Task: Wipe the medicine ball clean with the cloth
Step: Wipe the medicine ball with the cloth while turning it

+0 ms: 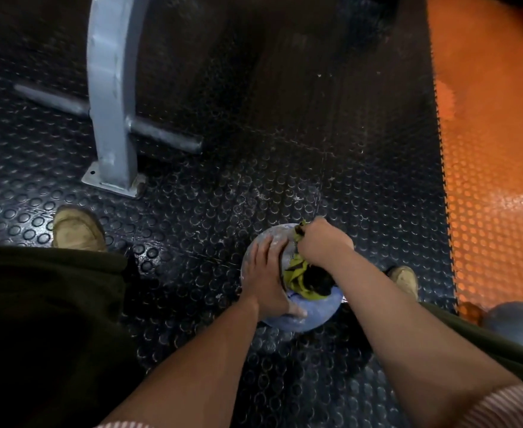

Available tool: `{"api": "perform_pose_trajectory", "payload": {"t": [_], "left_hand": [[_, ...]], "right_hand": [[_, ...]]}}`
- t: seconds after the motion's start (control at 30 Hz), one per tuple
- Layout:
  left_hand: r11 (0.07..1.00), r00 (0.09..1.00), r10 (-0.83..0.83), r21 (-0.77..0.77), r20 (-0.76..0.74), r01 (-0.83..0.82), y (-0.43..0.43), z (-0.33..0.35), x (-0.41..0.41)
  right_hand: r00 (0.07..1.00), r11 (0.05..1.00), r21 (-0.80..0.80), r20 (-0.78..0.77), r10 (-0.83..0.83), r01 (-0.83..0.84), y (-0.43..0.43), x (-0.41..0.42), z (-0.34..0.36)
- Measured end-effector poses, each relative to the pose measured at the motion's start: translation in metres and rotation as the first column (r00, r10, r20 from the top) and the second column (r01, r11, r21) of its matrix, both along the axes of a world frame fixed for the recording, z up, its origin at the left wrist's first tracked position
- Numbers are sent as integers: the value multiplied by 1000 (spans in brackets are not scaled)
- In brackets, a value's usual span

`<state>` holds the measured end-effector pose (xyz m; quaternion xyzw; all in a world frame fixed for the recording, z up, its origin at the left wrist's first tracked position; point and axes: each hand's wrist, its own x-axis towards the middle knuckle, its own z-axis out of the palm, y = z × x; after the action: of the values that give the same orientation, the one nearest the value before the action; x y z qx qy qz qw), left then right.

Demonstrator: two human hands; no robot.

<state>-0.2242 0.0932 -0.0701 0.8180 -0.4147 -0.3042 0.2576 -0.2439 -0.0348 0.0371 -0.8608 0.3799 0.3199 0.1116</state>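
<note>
The dusty blue medicine ball [312,313] is set on the black studded floor [223,196] at five o'clock. Its nine o'clock side is pressed by the flat-fingered left hand [268,279]; the yellow-and-black cloth [300,274] is gripped by the right hand [322,242] at one o'clock. Rubbed off-centre, it could be rolled from under the palm.

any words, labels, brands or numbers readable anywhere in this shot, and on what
None can be read.
medicine ball: only chalky smears show; the part under the left hand and the cloth is hidden.
cloth: crumpled yellow and dark patches, no legible print.
grey post and studded floor mat: no markings.
</note>
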Motion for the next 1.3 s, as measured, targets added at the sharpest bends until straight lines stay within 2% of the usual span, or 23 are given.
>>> {"api": "perform_pose_trajectory", "payload": {"t": [0.1,0.27,0.37,0.5,0.67,0.77,0.83,0.97,1.07,1.17,1.3], "left_hand": [[997,995,71,11,-77,-71,-3,3,1],[991,988,136,11,-74,-135,-6,2,0],[994,992,108,24,-63,-107,-5,0,-2],[994,994,82,81,-78,-76,-5,5,-3],[994,996,46,98,-78,-38,0,7,-1],[997,997,40,72,-65,-36,4,6,-4],[997,997,50,62,-65,-46,6,5,-6],[997,998,46,67,-46,-43,6,1,-7],[995,993,85,53,-88,-80,5,2,-7],[993,982,116,45,-149,-110,1,4,-4],[993,988,119,26,-100,-117,-3,2,-5]], "right_hand": [[999,1000,-8,-18,27,-27,10,-8,-8],[989,994,-25,101,111,-109,57,-62,-3],[983,992,-51,135,125,-120,70,-75,1],[988,989,-128,123,94,-78,51,-58,-2],[997,994,-84,-28,65,-67,18,-12,0],[998,997,-55,31,-56,58,-1,10,8],[993,995,-49,83,-79,84,-10,18,10],[996,999,0,-82,46,-46,-8,22,2],[993,994,24,-58,107,-106,-5,15,-2],[984,984,-29,-46,172,-173,6,-1,1],[979,980,-30,-64,195,-197,19,-19,9]]}}
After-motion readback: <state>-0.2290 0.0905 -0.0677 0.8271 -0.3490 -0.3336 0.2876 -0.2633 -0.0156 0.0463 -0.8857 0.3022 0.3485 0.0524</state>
